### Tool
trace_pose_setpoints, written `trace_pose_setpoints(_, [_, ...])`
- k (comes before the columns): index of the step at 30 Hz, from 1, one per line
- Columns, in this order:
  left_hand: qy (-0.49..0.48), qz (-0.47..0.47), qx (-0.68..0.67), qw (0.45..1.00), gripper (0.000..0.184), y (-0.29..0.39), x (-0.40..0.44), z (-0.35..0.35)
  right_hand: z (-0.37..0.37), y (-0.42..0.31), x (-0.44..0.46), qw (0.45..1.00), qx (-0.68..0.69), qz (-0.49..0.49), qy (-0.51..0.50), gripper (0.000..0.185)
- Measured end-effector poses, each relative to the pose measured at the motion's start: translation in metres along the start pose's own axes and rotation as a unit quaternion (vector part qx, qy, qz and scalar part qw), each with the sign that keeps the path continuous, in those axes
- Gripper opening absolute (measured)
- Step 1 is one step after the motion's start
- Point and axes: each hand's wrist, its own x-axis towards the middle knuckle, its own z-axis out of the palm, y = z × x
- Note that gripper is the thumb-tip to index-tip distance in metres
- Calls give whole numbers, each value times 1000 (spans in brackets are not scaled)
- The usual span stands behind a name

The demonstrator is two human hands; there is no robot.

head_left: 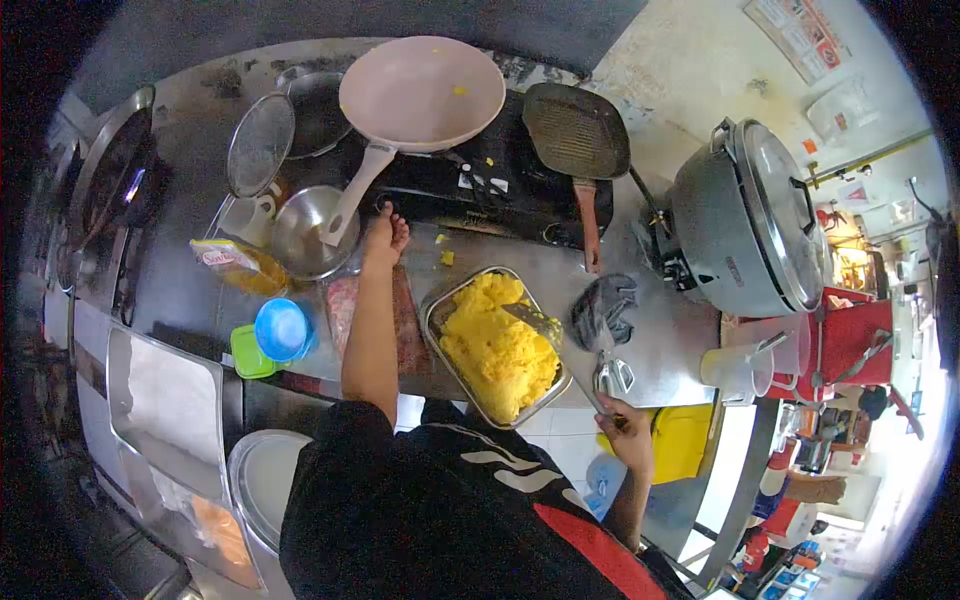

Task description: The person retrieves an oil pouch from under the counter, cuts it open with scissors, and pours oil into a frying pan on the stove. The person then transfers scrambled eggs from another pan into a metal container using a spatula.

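Observation:
My left hand (385,240) reaches to the front left corner of the black gas stove (460,211), its fingers curled at the stove knob there. In my right hand (628,432) is the handle of a metal spatula (534,320). The spatula's blade rests on a heap of yellow scrambled egg (495,345), which fills a rectangular metal tray (432,322) at the counter's front edge. On the stove's left side sits a pale pink frying pan (423,92), with a few egg bits in it. A square grill pan (577,130) stands on the right side.
Left are a steel pot (312,235), a strainer (261,145), an oil pouch (240,265), a blue cup (283,331) and a green container (250,353). Right are a black plastic bag (603,310), scissors (613,376), a large rice cooker (735,225) and plastic jugs (735,372).

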Motion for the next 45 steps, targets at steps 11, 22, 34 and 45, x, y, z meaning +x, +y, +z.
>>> trace_pose_setpoints(11, [187, 478, 613, 601, 39, -6, -74, 14, -23, -79, 125, 991, -93, -58, -83, 25])
trace_pose_setpoints(22, [-79, 395, 737, 543, 29, -80, -16, -27, 40, -112, 234, 924, -320, -134, -158, 29])
trace_pose_setpoints(34, [-136, 390, 652, 636, 29, -58, -79, 8, 4, -138, 180, 967, -176, -36, -178, 33])
trace_pose_setpoints(45, [-240, 327, 595, 694, 29, -75, -200, 40, -81, -95, 79, 959, -232, -153, -54, 31])
